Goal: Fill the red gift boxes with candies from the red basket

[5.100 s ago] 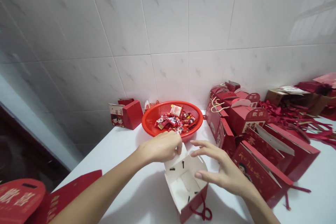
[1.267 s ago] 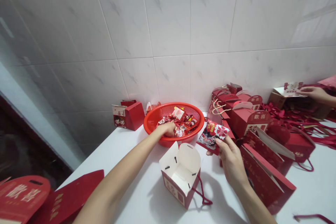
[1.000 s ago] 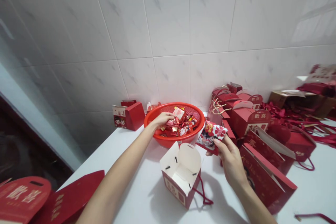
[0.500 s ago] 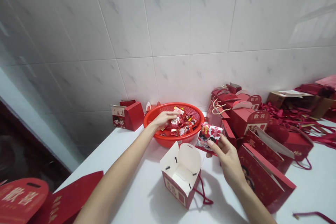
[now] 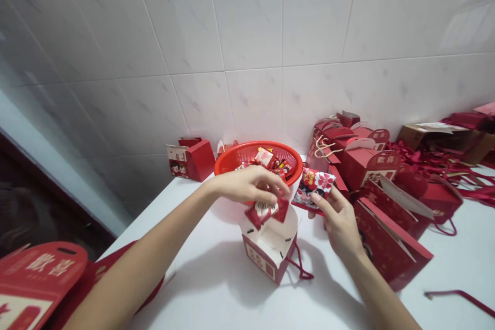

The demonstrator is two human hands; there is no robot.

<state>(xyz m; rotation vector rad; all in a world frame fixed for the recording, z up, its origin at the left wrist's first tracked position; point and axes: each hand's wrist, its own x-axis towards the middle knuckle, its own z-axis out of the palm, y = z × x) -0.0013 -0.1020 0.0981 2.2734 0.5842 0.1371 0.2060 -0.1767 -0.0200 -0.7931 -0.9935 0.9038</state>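
My left hand (image 5: 251, 185) is closed on a red-wrapped candy (image 5: 266, 212) with a pale label, held just above an open gift box (image 5: 266, 258). The box stands upright on the white table, its flaps up and a dark red cord hanging from its right side. In my right hand (image 5: 336, 216) is a red and white printed candy packet (image 5: 314, 185), pinched between thumb and fingers to the right of the box. Behind both hands sits a red plastic basket (image 5: 224, 162) holding several wrapped candies (image 5: 284, 166), partly hidden by my left hand.
Several red gift boxes (image 5: 371, 162) crowd the right side, with dark red ribbons (image 5: 413, 157) and a cardboard box (image 5: 436, 136) beyond. A red box (image 5: 201, 160) stands left of the basket against the tiled wall. Another red box (image 5: 42, 278) lies at the near left.
My left hand has come out of the basket toward me with a candy and is now over the open box. My right hand still holds the packet in nearly the same place.
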